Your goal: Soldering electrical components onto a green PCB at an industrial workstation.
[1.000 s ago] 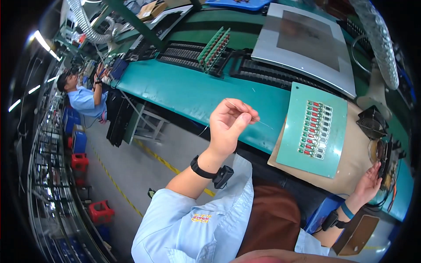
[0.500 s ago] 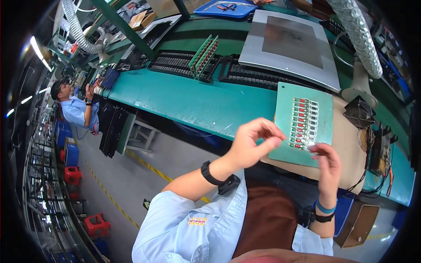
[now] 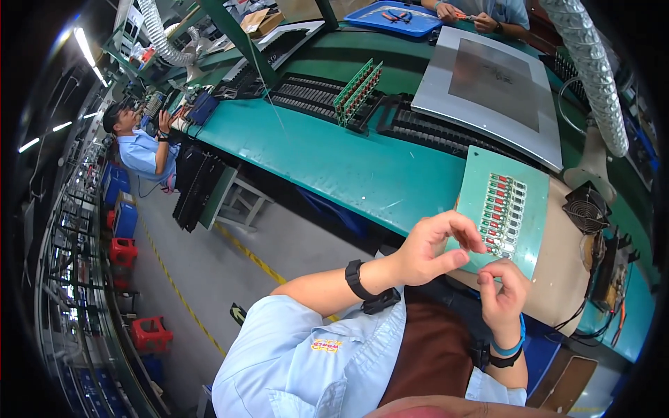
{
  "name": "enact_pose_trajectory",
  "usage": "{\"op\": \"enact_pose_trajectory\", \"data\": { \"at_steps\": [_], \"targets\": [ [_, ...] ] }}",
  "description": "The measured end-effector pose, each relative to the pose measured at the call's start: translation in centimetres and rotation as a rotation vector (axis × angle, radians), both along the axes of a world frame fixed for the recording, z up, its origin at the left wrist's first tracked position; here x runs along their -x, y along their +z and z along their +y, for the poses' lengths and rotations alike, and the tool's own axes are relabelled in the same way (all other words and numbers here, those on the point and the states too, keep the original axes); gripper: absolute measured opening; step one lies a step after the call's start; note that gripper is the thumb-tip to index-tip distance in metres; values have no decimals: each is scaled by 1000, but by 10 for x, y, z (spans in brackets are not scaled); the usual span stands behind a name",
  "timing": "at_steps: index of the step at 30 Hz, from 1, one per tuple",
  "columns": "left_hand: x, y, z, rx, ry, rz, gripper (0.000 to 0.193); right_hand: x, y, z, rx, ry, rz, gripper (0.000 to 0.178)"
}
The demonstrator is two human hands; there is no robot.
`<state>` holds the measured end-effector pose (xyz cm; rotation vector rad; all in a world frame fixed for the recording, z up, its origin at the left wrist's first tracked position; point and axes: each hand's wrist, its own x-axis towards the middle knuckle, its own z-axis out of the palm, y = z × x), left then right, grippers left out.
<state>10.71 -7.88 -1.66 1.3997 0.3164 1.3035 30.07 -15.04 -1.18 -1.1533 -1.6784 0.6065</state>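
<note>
A light green panel [image 3: 479,164] lies on brown board, carrying a block of small circuit boards [image 3: 503,209] with rows of red, green and dark parts. At the panel's near edge, my left hand [image 3: 435,249] hovers with curled fingers; its thumb stands apart from the fingertips, and I see nothing between them. Close by on the right is my right hand [image 3: 503,296], thumb and forefinger pinched together. Whatever that pinch holds, if anything, is too small to make out. The two hands nearly meet over the block's lower end.
Green circuit boards [image 3: 359,94] stand upright on the black conveyor [image 3: 306,94]. Behind the panel lies a large grey-framed plate [image 3: 435,70]. A small fan [image 3: 587,209] and an air duct [image 3: 592,76] flank the right. Co-workers sit at left and across, near a blue tray [image 3: 369,15].
The view has shifted, so the bench sits lower and further right. My right hand has come nearer my left and closed into a pinch. The co-worker's hands across the bench now show.
</note>
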Motion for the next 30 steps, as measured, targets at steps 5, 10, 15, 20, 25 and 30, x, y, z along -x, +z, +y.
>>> {"op": "enact_pose_trajectory", "data": {
  "at_steps": [5,10,15,20,25,30],
  "targets": [
    [2,-2,10,388,-280,-147,25,-6,1,8,57,170,-90,7],
    [8,13,24,288,-41,409,27,-32,-12,-1,91,40,-177,9],
    [2,-29,47,-72,348,754,25,-76,-30,6,28,-444,-215,20],
    [-10,-53,59,-105,466,930,31,-90,-67,15,208,-534,-63,37],
    [-12,-42,66,50,248,1055,36,-104,-71,25,452,-494,-133,44],
    [-10,-49,67,105,222,970,31,-110,-70,26,509,-320,202,44]
  ]
}}
